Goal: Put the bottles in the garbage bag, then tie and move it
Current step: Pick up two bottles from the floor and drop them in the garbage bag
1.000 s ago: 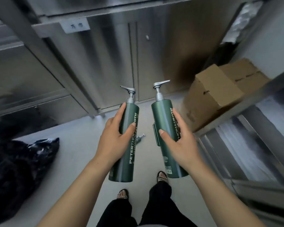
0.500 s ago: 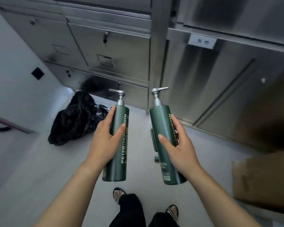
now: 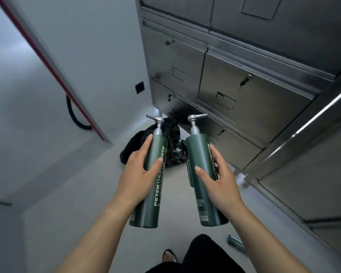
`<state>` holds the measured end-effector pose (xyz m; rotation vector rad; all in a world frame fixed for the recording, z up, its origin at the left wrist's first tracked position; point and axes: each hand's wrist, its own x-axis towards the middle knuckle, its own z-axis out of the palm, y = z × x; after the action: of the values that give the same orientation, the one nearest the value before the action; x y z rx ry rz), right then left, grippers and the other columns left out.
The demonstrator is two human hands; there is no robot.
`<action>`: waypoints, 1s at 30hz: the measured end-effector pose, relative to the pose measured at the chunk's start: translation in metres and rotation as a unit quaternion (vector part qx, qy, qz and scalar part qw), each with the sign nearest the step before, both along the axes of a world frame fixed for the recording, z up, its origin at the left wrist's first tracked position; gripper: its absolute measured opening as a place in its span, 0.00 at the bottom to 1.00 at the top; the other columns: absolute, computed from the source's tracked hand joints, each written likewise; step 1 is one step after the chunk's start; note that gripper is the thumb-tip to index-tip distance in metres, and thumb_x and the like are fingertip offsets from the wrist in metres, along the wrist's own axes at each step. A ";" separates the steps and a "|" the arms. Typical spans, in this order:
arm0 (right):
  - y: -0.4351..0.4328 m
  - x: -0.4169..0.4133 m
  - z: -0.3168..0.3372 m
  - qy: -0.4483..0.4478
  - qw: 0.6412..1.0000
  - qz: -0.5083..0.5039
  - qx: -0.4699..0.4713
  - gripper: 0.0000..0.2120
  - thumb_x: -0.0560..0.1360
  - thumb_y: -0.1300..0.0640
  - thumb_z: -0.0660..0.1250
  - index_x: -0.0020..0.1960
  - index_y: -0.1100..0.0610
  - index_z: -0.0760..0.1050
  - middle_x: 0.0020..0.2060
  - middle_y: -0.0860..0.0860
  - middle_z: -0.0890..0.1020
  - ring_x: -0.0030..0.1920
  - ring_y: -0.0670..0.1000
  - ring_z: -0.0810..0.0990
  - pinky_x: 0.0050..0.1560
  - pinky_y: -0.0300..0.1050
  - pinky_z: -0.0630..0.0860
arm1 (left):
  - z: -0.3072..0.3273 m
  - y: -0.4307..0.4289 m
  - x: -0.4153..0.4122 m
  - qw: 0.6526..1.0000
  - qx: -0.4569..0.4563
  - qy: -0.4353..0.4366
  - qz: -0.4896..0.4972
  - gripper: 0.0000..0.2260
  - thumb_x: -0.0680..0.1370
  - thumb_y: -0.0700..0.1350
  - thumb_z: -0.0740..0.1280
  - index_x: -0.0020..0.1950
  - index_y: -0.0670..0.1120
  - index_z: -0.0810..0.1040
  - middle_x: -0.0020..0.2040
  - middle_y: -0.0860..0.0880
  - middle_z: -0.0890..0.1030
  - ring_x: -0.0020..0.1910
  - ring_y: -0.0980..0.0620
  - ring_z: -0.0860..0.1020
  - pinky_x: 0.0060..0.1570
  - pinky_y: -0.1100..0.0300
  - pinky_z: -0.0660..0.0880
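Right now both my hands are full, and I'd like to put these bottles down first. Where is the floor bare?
Bare floor lies to your left, between the white wall and the garbage bag. It is crowded ahead, where the bag sits against the steel cabinets, and at lower right a small item lies by your leg.

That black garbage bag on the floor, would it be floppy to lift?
Probably floppy: the garbage bag lies crumpled and slumped on the floor. Its glossy film looks thin, so likely slippery and light. It should sag rather than roll.
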<state>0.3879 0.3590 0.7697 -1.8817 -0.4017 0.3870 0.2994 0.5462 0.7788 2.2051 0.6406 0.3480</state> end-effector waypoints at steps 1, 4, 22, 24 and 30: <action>0.015 0.005 0.000 -0.005 1.000 0.012 -0.003 0.31 0.73 0.49 0.67 0.71 0.38 0.58 0.70 0.38 0.66 0.68 0.39 0.65 0.69 0.48 0.66 | 0.002 0.013 -0.001 1.000 0.003 -0.004 0.013 0.28 0.75 0.54 0.64 0.71 0.68 0.55 0.58 0.61 0.67 0.53 0.69 0.64 0.50 0.74 0.60; 0.058 0.026 -0.001 -0.010 0.999 0.041 -0.003 0.31 0.73 0.50 0.68 0.71 0.37 0.58 0.68 0.35 0.65 0.67 0.37 0.65 0.68 0.42 0.65 | 0.004 0.049 0.004 0.999 -0.004 -0.010 0.050 0.28 0.76 0.54 0.64 0.71 0.69 0.54 0.57 0.61 0.68 0.51 0.70 0.64 0.52 0.66 0.62; 0.267 0.238 -0.021 -0.016 0.996 0.090 0.005 0.31 0.71 0.48 0.69 0.68 0.33 0.57 0.63 0.33 0.68 0.64 0.41 0.71 0.64 0.49 0.71 | -0.013 0.245 0.157 0.993 -0.006 0.019 0.118 0.30 0.75 0.54 0.65 0.73 0.65 0.54 0.62 0.56 0.70 0.55 0.60 0.70 0.54 0.60 0.67; 0.281 0.248 -0.025 -0.011 0.996 0.089 0.000 0.31 0.71 0.48 0.69 0.67 0.31 0.58 0.62 0.31 0.68 0.64 0.40 0.70 0.64 0.49 0.71 | -0.017 0.261 0.161 0.992 -0.007 0.028 0.122 0.30 0.75 0.54 0.65 0.73 0.65 0.55 0.64 0.53 0.72 0.56 0.59 0.70 0.55 0.60 0.67; 0.346 0.270 -0.037 -0.008 0.997 0.077 -0.009 0.32 0.70 0.49 0.70 0.66 0.30 0.58 0.63 0.34 0.70 0.63 0.40 0.71 0.64 0.49 0.71 | -0.023 0.340 0.187 0.993 -0.004 0.024 0.117 0.30 0.74 0.56 0.65 0.70 0.70 0.54 0.59 0.57 0.70 0.56 0.58 0.71 0.55 0.58 0.68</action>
<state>0.6583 0.7050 0.7329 -1.8780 -0.5580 0.4800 0.4865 0.8866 0.7559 2.1405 0.9282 0.4120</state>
